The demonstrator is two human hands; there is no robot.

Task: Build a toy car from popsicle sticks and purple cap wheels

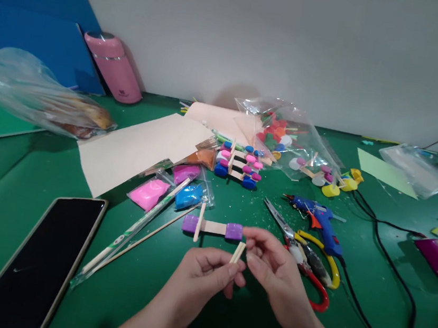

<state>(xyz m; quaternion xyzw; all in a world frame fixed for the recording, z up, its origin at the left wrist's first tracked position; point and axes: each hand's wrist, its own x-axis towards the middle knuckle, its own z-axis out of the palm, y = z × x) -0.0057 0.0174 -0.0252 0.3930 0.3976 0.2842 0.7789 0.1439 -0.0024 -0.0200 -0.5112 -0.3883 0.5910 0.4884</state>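
left grip: left hand (206, 271), toward the bench's near edge, clamped on short pale sticks (237, 252), their long axis slanting away from that edge.
right grip: right hand (277, 272), just right of the sticks, fingers curled; cannot tell whether it pinches anything.
purple-ended strip (214, 228): just beyond the sticks, long axis roughly along the far edge; right fingertip nearest, contact unclear; a craft stick (199, 223) crosses its left end.
green bench (128, 280): phone (37, 259) near left corner, glue gun (321, 222) toward right edge.
far edge: pink flask (114, 71), white wall (238, 38).
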